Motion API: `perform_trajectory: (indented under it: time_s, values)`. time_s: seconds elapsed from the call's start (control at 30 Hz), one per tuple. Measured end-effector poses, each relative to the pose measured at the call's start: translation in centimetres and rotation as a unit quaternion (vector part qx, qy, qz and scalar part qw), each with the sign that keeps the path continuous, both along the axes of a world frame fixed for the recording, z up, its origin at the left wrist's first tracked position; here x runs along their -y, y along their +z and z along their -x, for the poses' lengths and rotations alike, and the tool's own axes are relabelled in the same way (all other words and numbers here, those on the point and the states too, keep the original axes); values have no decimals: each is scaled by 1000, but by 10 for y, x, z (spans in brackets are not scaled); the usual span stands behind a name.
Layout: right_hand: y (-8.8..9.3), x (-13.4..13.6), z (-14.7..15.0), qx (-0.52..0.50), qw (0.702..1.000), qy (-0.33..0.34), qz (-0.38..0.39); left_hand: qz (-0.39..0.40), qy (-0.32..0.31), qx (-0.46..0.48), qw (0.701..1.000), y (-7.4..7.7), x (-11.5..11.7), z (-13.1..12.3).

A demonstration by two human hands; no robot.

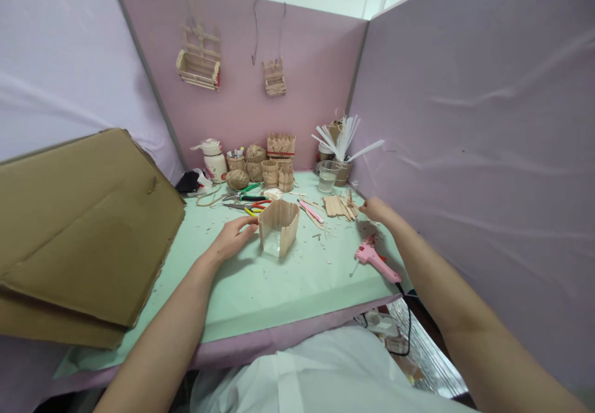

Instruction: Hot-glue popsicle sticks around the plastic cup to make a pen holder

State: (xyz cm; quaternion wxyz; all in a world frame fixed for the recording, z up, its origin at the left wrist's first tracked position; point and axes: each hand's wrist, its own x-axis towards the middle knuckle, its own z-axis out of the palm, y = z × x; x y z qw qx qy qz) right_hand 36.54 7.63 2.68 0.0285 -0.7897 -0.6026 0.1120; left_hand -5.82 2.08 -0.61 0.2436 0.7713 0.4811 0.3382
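My left hand [233,238] rests beside a box of upright wooden craft sticks [287,230], fingers stretched and thumb apart. Its fingertips reach the box's left edge without visibly gripping it. The box stands open at the top, and its near lower part looks clear and glossy. To the right, my right hand [375,209] is closed at the end of a pile of flat craft sticks [335,206]. What its fingertips pinch is too small to make out. A pink glue gun [377,262] lies nearer to me, below that hand, with its cord over the table edge.
Pliers and scissors [251,206] lie behind the box, near a pink cutter [311,212]. Twine balls [238,179], stick cups [270,173], a white jug [214,162] and a clear water cup [327,177] line the back. Large cardboard [83,233] leans at left.
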Motion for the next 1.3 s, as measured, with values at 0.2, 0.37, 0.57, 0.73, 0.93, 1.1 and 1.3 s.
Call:
perform_trajectory:
  time_s: [0.2,0.37,0.57,0.73,0.93,1.1,1.3]
  values:
    - [20,57,7,-123,991,22,-55,-45,115,71,990,9,0,3]
    - [26,110,20,-415,902,114,-44,-181,189,98,960,36,38,-18]
    - [30,163,81,-557,806,190,58,-198,-2,147,969,31,116,-78]
    - [20,180,128,-592,756,238,147,-65,-37,271,960,1,133,-97]
    - [-4,174,160,-586,777,225,37,124,14,593,795,0,123,-77]
    - [-18,179,181,-591,771,237,8,190,18,653,733,-5,124,-83]
    - [-28,176,180,-747,633,76,191,183,66,622,758,-8,129,-92]
